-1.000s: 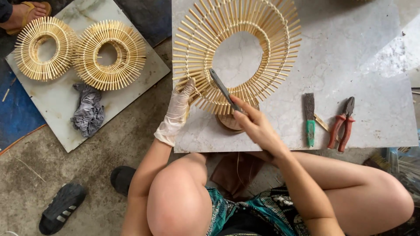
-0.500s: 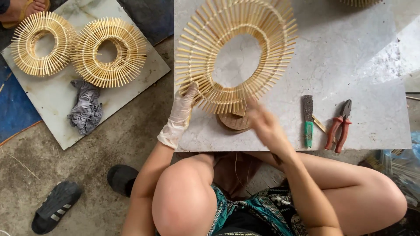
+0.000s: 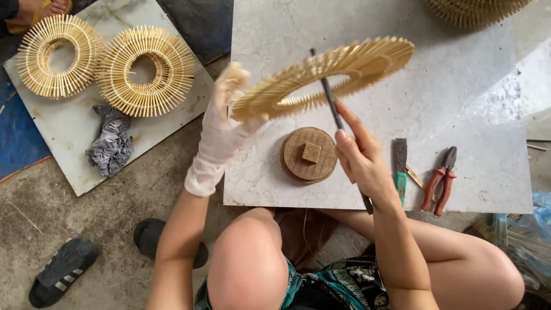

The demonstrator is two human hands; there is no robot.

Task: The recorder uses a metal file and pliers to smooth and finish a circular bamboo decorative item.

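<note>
Both grips clamped: L (image 3: 221, 129) pinching bamboo ring (image 3: 321, 74) rim, R (image 3: 359, 158) w/ dark file (image 3: 328, 95) thru it.

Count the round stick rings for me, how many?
4: two rings on the left slab, one ring held in the hands, one ring partly cut off at the top edge.

I see a rough grey concrete floor (image 3: 115, 229), dusty, in flat daylight. Two pale marble slabs lie on it: a large slab (image 3: 459, 86) at the centre and a smaller slab (image 3: 63, 132) at the left, tilted. A blue mat (image 3: 17, 138) shows under the smaller one. Dark sandals (image 3: 60, 275) lie lower left.
</note>
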